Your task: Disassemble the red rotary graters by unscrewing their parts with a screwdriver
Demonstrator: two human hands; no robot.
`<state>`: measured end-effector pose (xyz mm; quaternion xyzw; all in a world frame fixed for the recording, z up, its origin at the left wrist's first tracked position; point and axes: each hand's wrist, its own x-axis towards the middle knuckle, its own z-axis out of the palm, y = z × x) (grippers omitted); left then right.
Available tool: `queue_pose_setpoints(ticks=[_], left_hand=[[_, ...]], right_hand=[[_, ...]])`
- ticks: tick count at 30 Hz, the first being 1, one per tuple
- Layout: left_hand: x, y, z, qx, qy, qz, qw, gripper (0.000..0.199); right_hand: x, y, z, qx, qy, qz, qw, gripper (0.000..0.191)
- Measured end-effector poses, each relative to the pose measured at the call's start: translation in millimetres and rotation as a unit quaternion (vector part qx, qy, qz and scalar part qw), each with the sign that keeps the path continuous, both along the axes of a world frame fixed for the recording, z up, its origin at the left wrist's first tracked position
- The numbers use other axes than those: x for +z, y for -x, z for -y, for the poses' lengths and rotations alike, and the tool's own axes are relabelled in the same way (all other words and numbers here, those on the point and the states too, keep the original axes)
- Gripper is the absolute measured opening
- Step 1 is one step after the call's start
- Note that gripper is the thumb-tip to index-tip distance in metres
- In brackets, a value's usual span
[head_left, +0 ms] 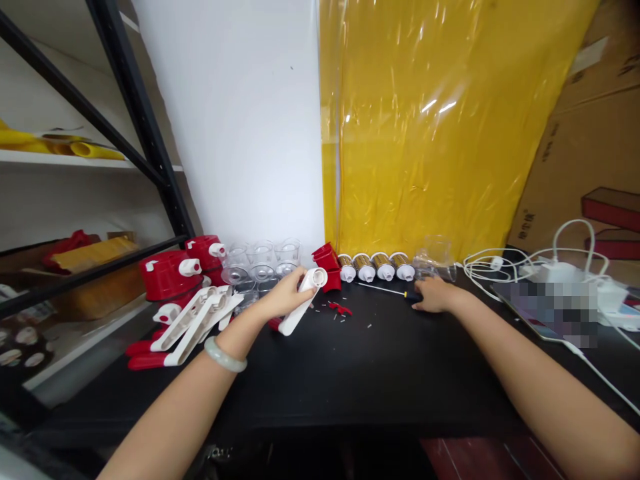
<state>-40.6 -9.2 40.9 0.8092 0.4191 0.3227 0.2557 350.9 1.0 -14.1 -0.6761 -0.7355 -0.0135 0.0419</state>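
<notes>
My left hand [287, 293] is closed round a white plastic handle [299, 312], its round socket end up and its red end low by the table. At the right, my right hand [433, 295] has its fingers round the dark handle of a screwdriver [383, 289], whose shaft points left along the table. Small red pieces [341, 308] and several tiny pins lie between the hands. Behind them stand a red part [327, 267] and a row of several metal-mesh drums with white ends [385, 268].
Clear cups [263, 257], red housings [167, 275] and white handles with red grips [187, 333] crowd the left of the black table [370, 380]. At the right lie white cables [483, 267], chargers [557, 272] and a tablet [530, 313]. A black-framed shelf [150, 133] borders the left.
</notes>
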Motion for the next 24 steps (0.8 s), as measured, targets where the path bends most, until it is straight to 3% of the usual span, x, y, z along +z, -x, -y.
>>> queue_pose_setpoints(ticks=[3,5,7,10,13,18,24], left_hand=[[-9.6,4.1,7.6,-0.059,0.131,0.111,0.983,0.035],[-12.3,9.5,9.4,-0.060,0.149,0.137,0.977,0.035],[-12.5,15.0,8.4,-0.045,0.141,0.161,0.976,0.041],[-11.8,19.2,5.9,-0.030,0.118,0.187,0.975,0.058],[-14.3,15.5,6.6,-0.001,0.071,0.215,0.974,0.072],[-25.2,0.5,11.4,0.044,-0.059,0.248,0.966,0.055],[-33.5,-8.3,12.9,0.031,-0.087,0.275,0.957,0.048]], right_hand=[[-7.0,-6.7,2.9,0.028,-0.002,-0.015,0.999,0.018],[-2.9,-11.2,7.1,0.070,-0.017,-0.050,0.996,0.015],[6.2,-13.9,14.7,0.120,-0.028,-0.155,0.980,0.018],[21.5,-10.1,29.2,0.134,-0.008,-0.319,0.938,0.034],[31.4,5.0,40.8,0.130,-0.102,-0.399,0.902,0.044],[33.8,38.7,49.6,0.177,-0.254,-0.377,0.873,0.034],[27.1,54.1,50.6,0.252,-0.291,-0.312,0.868,0.023]])
